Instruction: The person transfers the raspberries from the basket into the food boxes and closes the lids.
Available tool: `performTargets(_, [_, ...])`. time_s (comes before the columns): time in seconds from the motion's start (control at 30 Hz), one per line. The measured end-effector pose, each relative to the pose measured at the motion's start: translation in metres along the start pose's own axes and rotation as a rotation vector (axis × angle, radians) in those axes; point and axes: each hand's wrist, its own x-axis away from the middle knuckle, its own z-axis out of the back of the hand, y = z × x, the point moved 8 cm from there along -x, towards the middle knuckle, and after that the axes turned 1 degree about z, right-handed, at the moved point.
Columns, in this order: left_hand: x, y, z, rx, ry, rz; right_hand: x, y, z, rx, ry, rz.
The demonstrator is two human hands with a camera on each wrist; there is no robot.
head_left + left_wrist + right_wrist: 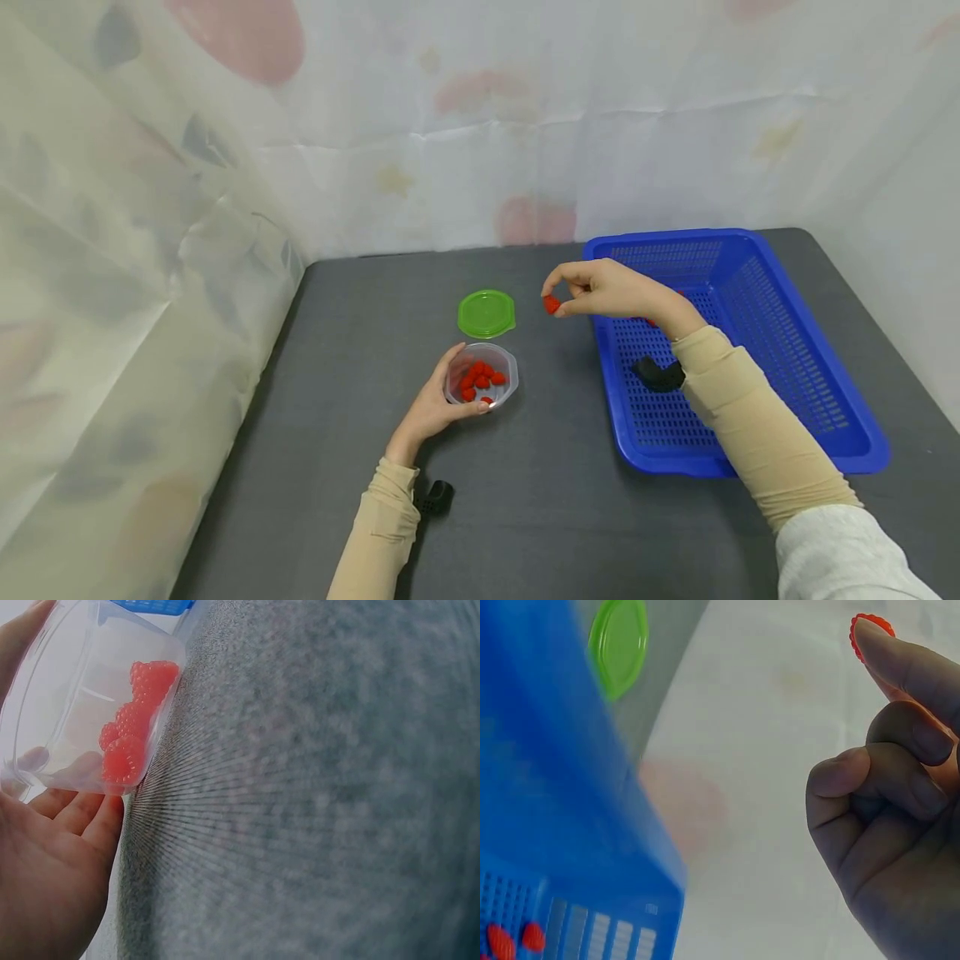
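A clear plastic container (pixel 511 367) with several red raspberries (pixel 480 375) inside stands on the grey table. My left hand (pixel 441 403) grips it from the left, thumb at the near side and fingers round the far side. In the left wrist view the raspberries (pixel 124 757) show through the clear wall. Between thumb and index finger my right hand (pixel 611 287) pinches a single raspberry (pixel 551 304), held up between the container and the blue basket (pixel 626 454). The right wrist view shows that raspberry (pixel 877 621) at the fingertips, with the other fingers curled.
A green lid (pixel 486 314) lies just beyond the container. The blue basket at the right holds a few raspberries (pixel 501 941), partly hidden by my right arm. Black wrist-camera mounts (pixel 437 498) sit at both wrists. Patterned curtains (pixel 420 167) hang behind and at the left.
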Motion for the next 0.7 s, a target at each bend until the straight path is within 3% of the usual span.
performTargets(0.3, [-0.001, -0.002, -0.001, 0.001, -0.004, 0.052, -0.035, -0.024, -0.034, 0.005, -0.101, 0.111])
performTargets(0.53, [0.006, 0.024, -0.002, 0.011, -0.045, 0.039, -0.055, -0.031, -0.059, -0.008, -0.164, 0.114])
performTargets(0.7, [0.009, 0.028, -0.001, -0.006, -0.036, 0.042, -0.068, -0.034, -0.076, -0.021, -0.196, 0.126])
